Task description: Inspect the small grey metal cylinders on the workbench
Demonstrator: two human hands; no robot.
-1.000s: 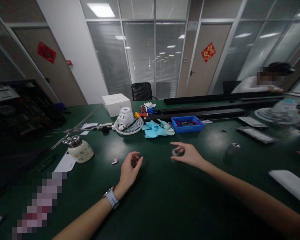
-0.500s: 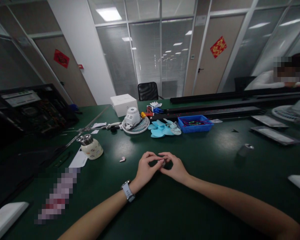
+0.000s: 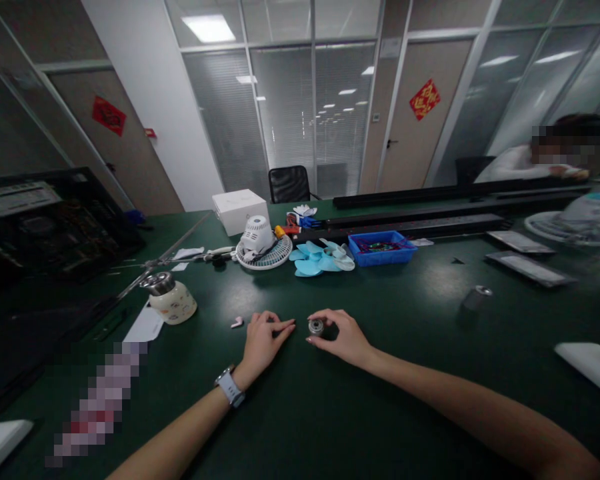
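My right hand (image 3: 341, 335) pinches a small round metal part (image 3: 316, 326), like a bearing, just above the green table (image 3: 330, 413). My left hand (image 3: 263, 341), with a watch on the wrist, rests on the table a short way to the left of it. Its fingers are curled and pressed together around something small and dark that I cannot make out. A small white bit (image 3: 237, 323) lies left of the left hand.
Behind the hands lie a white fan grille with motor (image 3: 260, 245), light blue fan blades (image 3: 320, 257) and a blue tray (image 3: 381, 247). A cream jar (image 3: 170, 301) stands at the left, a small metal cylinder (image 3: 475, 297) at the right. Another person sits at far right.
Half a second ago both hands were joined around the small part. They have drawn apart, and the right hand now holds the metal part alone.
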